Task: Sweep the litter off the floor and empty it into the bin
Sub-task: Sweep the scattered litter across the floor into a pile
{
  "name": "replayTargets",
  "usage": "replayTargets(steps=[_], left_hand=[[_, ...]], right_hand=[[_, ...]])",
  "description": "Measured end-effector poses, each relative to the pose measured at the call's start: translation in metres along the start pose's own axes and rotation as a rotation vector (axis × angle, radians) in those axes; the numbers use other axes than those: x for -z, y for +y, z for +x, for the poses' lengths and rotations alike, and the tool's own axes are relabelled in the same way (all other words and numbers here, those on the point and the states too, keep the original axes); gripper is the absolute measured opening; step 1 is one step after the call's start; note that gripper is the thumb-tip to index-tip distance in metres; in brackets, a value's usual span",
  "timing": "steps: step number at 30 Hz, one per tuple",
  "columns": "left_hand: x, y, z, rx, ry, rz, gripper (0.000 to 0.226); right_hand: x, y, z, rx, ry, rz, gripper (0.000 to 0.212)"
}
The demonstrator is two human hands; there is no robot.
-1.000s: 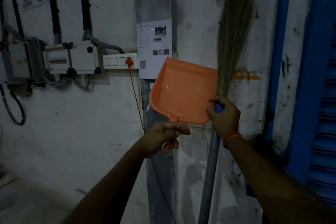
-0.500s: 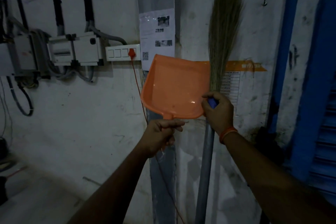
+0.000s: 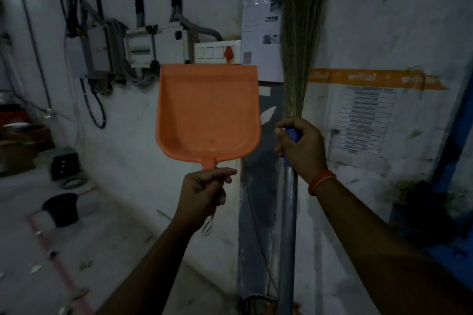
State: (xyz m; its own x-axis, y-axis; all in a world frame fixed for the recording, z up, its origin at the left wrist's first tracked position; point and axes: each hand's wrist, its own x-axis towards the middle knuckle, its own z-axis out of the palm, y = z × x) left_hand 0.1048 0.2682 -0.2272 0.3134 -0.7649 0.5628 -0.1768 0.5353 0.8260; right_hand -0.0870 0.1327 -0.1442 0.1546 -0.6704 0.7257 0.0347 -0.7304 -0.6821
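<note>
So, gripping flat orange plastic dustpan (image 3: 207, 112) by its stub handle, left hand (image 3: 203, 195), right hand (image 3: 302, 147) clenched round upright straw-bristle broom (image 3: 302, 41), probably readying both for sweeping.

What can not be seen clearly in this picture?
Head view only:
- Dustpan handle: wrapped by the left hand.
- Broom tip: cut off by the top edge.
- Notice text: blurred, too dim.
- Bin: none surely identifiable.

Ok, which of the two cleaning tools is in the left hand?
The orange dustpan: the left hand grips its short handle, pan upward. The broom, bristles up on a metal pole, is held by the right hand.
</note>
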Motion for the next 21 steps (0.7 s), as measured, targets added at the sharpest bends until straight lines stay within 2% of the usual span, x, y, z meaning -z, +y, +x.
replayTargets(steps=[7, 13, 21], left_hand=[[0.066, -0.002, -0.051, 0.072, 0.165, 0.094, 0.037], [0.118, -0.004, -0.087, 0.163, 0.345, 0.161, 0.042], [0.204, -0.019, -0.129, 0.277, 0.444, 0.194, 0.042]], right_hand=[[-0.085, 0.016, -0.026, -0.172, -0.193, 0.144, 0.012], [-0.165, 0.029, -0.056, -0.348, -0.33, 0.27, 0.009], [-0.266, 0.049, -0.109, -0.507, -0.463, 0.347, 0.008]])
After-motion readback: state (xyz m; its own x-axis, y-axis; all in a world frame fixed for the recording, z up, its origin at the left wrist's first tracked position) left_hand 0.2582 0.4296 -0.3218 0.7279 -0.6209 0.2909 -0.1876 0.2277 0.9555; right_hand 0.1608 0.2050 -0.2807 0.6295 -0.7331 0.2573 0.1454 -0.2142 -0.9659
